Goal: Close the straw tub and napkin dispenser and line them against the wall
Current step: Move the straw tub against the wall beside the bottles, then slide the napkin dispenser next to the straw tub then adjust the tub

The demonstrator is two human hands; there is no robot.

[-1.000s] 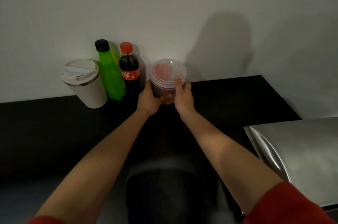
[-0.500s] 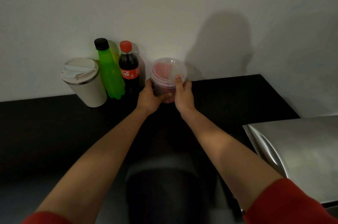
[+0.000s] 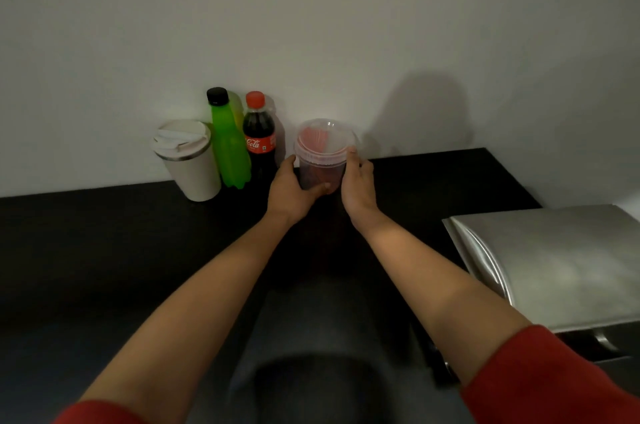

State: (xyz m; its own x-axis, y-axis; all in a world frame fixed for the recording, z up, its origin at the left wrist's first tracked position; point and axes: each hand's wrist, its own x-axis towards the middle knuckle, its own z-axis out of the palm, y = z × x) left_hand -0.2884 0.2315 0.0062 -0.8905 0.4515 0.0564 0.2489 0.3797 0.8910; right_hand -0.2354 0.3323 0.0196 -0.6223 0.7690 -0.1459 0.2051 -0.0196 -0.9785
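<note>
Straw tub (image 3: 323,155): clear plastic, lid on, pink straws visible inside. Sits upright on the black counter (image 3: 104,233), near the wall (image 3: 311,43), just right of the cola bottle (image 3: 259,136).

L hand (image 3: 291,186): cupped around tub's lower left side, thumb across the base front. R hand (image 3: 358,179): fingers (image 3: 352,151) curled to the right side, tip touching the lid rim. Both hands wrap the tub from opposite sides; neither is flat nor spread. Two-sided hold likely keeps the light tub from tipping while it is squared into the row.

Row along wall, L to R: white lidded cup (image 3: 187,160), green bottle (image 3: 228,143), cola bottle, tub. Whether tub touches the wall: can't tell.

Napkin dispenser (image 3: 554,261): steel, at right, well apart from the row, nearer the counter's front edge. Judged next item to close and move back.
</note>
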